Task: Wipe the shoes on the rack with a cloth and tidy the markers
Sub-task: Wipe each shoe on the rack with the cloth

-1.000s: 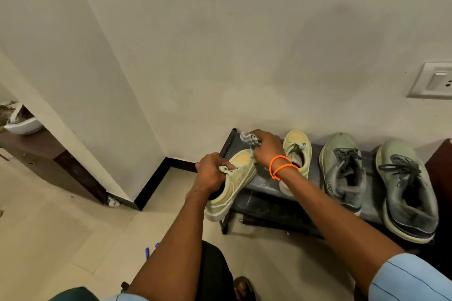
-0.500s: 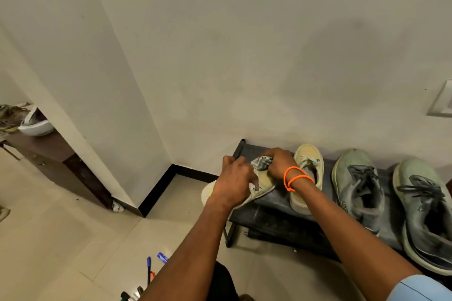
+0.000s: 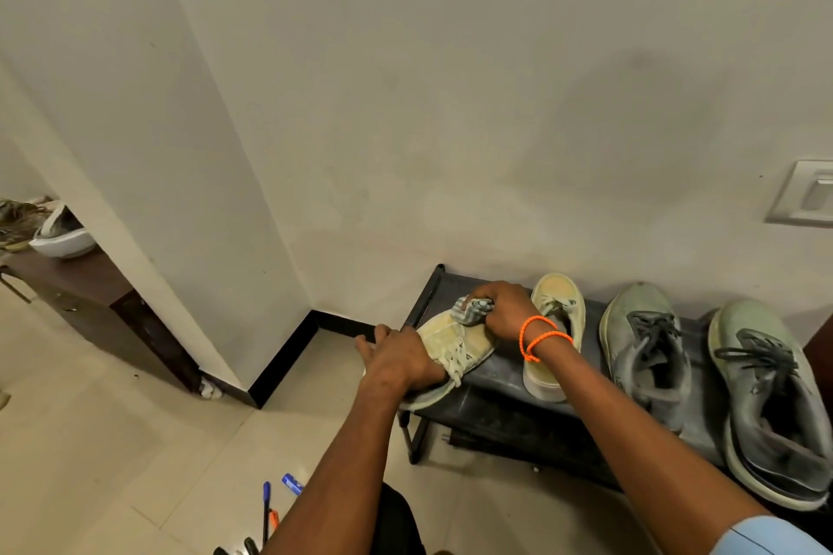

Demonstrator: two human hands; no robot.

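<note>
A pale yellow shoe lies tilted over the left end of the black shoe rack. My left hand grips its side near the laces. My right hand, with orange bands at the wrist, holds a bunched grey checked cloth against the shoe's toe. Its yellow partner stands on the rack just right of my right hand. Two grey-green sneakers fill the rest of the rack. Several markers lie on the floor at the bottom left of my arm.
A blue marker cap or short marker lies on the tiled floor. A dark wooden table with a white helmet stands far left behind a wall corner. A switch plate is on the wall at right.
The yellow shoe has turned from pointing toward me to lying sideways on the rack's left end; my left hand shifted onto its side. My right hand moved the cloth over its toe.
</note>
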